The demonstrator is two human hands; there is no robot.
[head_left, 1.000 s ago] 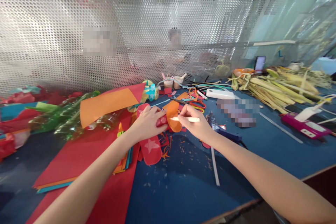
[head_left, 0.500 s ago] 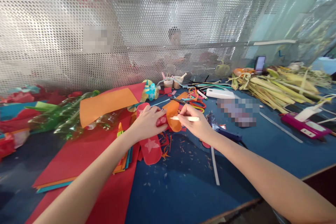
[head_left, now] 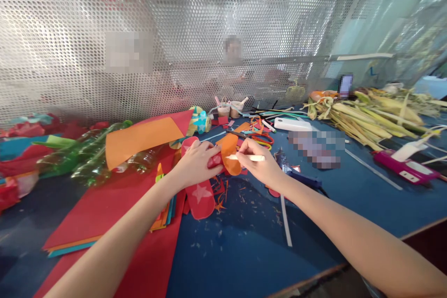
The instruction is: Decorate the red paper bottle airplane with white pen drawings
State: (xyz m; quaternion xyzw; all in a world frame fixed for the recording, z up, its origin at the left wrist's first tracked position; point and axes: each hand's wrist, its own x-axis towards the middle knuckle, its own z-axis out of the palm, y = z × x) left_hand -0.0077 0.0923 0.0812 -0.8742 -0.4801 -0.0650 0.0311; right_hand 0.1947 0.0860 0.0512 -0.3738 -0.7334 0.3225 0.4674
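My left hand grips a red star-patterned piece, its fingers curled over the red part and reaching to the edge of a rounded orange cutout. The long red piece shows above and below the hand. My right hand pinches a slim white pen, its tip at the orange cutout. Whether the tip touches the surface is too fine to tell. Small red and orange scraps lie on the blue table just below the hands.
Large red sheets, an orange sheet and green plastic bottles lie left. A blue glue gun, white strip, dried husks and purple power strip are right. A perforated metal screen stands behind, people beyond.
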